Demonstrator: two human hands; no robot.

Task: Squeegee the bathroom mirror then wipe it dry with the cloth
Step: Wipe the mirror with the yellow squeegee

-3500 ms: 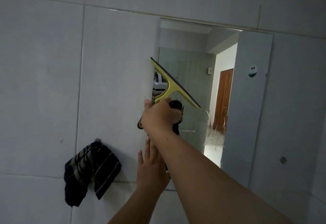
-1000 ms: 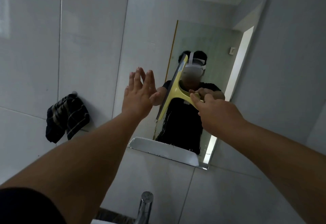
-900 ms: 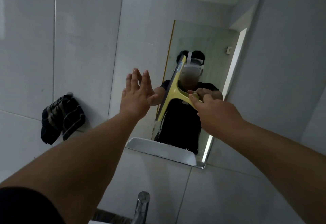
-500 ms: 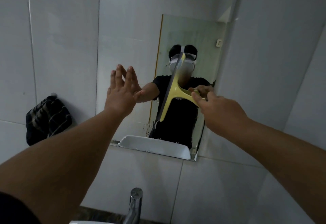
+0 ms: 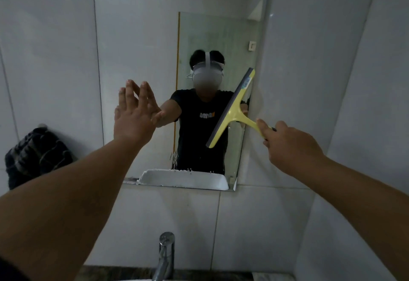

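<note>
The bathroom mirror [image 5: 137,37] hangs on the grey tiled wall straight ahead. My right hand [image 5: 290,145] grips the handle of a yellow squeegee [image 5: 232,110], whose blade lies tilted against the glass near the mirror's right edge. My left hand [image 5: 136,114] is open, fingers spread, palm flat on or very close to the mirror's left part. A dark striped cloth [image 5: 36,154] hangs on the wall left of the mirror, beyond my left forearm. Drips show low on the glass.
A chrome tap [image 5: 164,256] stands below, at the bottom middle, over a basin rim. The mirror reflects a person in a black shirt and the white basin. Tiled wall runs to both sides, with a corner on the right.
My right hand has drawn the squeegee rightward across the glass, from the middle to the right edge. My left hand stayed spread on the left part. The view shifted right.
</note>
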